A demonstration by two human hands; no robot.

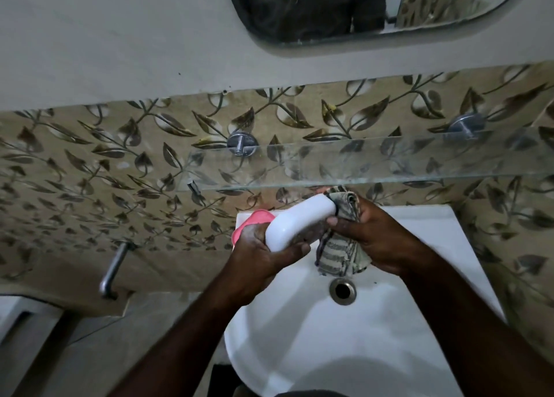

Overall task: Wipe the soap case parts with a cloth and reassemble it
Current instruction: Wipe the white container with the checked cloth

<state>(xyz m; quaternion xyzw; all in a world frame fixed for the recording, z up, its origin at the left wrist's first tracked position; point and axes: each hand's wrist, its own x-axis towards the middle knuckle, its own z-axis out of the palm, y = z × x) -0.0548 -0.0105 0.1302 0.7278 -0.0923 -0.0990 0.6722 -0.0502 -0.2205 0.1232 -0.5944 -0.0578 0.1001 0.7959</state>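
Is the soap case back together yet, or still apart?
Still apart. The left hand grips the white oval plastic case part alone; the pink plastic part lies behind it on the white ceramic sink's rim.

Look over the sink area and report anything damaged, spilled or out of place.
Nothing broken or spilled. The white case part is held in the left hand while the right hand presses the striped cloth on it. Only the glass shelf looks smudged.
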